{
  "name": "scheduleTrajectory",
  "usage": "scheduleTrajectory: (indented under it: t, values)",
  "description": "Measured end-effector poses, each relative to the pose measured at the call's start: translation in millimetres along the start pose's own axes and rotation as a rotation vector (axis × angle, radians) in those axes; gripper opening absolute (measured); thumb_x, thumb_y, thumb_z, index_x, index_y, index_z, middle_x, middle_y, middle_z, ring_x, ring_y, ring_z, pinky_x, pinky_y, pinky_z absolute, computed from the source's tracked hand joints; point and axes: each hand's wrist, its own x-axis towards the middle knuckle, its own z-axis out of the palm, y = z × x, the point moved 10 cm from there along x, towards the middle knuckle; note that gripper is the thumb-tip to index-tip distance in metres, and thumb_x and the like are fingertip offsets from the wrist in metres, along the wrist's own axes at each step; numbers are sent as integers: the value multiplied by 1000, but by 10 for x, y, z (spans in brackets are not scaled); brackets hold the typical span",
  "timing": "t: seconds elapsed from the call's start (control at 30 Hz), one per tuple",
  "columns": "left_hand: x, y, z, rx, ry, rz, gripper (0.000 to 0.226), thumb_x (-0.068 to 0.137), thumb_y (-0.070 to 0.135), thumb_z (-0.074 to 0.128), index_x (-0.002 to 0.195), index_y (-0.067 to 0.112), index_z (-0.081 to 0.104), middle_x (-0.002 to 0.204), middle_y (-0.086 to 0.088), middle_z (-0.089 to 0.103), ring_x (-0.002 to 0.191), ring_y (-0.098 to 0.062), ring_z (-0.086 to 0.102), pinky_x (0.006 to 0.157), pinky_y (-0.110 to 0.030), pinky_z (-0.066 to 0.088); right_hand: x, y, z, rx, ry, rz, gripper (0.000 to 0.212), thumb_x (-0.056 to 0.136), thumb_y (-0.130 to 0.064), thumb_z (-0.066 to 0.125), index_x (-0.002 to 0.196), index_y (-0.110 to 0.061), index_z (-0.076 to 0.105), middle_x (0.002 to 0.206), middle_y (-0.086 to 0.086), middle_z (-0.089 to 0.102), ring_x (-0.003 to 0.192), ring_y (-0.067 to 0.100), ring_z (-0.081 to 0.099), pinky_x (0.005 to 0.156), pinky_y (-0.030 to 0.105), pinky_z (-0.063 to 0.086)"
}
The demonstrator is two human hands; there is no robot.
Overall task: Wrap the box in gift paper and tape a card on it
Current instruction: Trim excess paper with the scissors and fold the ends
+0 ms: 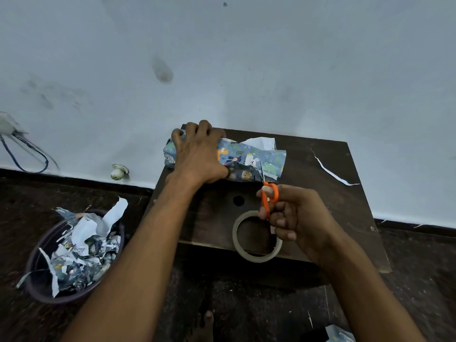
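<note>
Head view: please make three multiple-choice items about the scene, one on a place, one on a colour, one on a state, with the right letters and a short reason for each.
1. Where is the tape roll?
A. in the bowl
B. on the near edge of the table
C. on the box

2. What colour are the handles of the scissors?
A. orange
B. green
C. black

3. What is the left hand doing?
A. hanging idle
B. lifting the roll
C. pressing on the wrapped box

Answers:
1 B: the roll lies at the front edge, below the right hand.
2 A: the loops are orange.
3 C: its palm lies on the paper-covered box.
</note>
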Motion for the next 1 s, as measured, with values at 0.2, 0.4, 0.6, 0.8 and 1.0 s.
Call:
scheduleTrajectory:
  t: [0.2, 0.4, 0.6, 0.8, 1.0]
  values:
    - [-39, -44, 47, -148, -38, -32, 84, 58, 53, 87, 126, 23, 46, 126, 3, 49, 128, -21, 40, 112, -45, 18, 53, 60, 27, 34, 6, 32, 19, 100, -16, 49, 102, -4, 63, 67, 14, 59, 43, 10, 33, 32, 17, 24]
    - [-55, -38, 51, -186, -60, -38, 86, 57, 55, 88, 124, 23, 47, 125, 5, 52, 127, -21, 41, 111, -44, 19, 120, 26, -18, 19, 41, -16, 17, 100, -15, 49, 100, -6, 64, 69, 15, 60, 47, 11, 31, 33, 18, 24]
    - [-55, -36, 59, -190, -93, -44, 86, 56, 58, 88, 122, 23, 47, 124, 5, 52, 125, -21, 42, 110, -45, 20, 170, -48, -65, -87, 90, -104, 9, 97, -17, 60, 94, -8, 62, 67, 14, 63, 45, 12, 36, 35, 19, 26]
    - [-66, -31, 52, -194, -92, -44, 84, 58, 57, 87, 123, 23, 47, 125, 5, 53, 125, -21, 43, 107, -44, 20, 187, -85, -120, -157, 145, -165, 6, 96, -11, 64, 92, -7, 63, 67, 14, 65, 43, 13, 34, 36, 17, 26]
    - [-114, 43, 40, -163, -111, -38, 82, 61, 59, 85, 123, 23, 46, 126, 5, 52, 123, -22, 42, 102, -44, 22, 254, -77, -94, -177, 166, -166, 9, 95, -16, 67, 93, -7, 65, 71, 17, 64, 42, 12, 37, 37, 19, 27]
